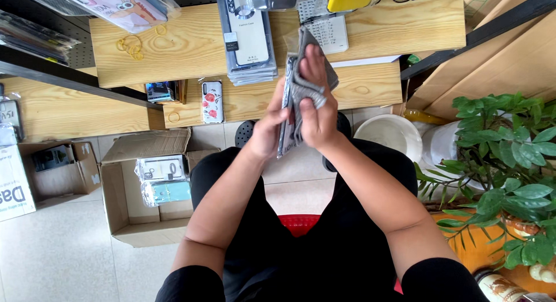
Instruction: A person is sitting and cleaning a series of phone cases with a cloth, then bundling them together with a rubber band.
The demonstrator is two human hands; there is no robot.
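- Centre of frame: left hand (267, 131), fingers curled closed around the edge of a phone case (286, 125) held upright.
- Right hand (317, 108), fingers flat and nearly straight, presses a grey cloth (302, 90) against the case.
- Upper centre: stack of packaged cases (249, 38) on the wooden bench (191, 44).
- Lower left: open cardboard box (124, 192) on the floor.
- Right edge: leafy plant (504, 157).

I see black short sleeves ending above both elbows at 6 o'clock, forearms bare, black trousers over both thighs, no watch, rings or gloves on my left hand (267, 131) or right hand (317, 114), toward 12 o'clock.
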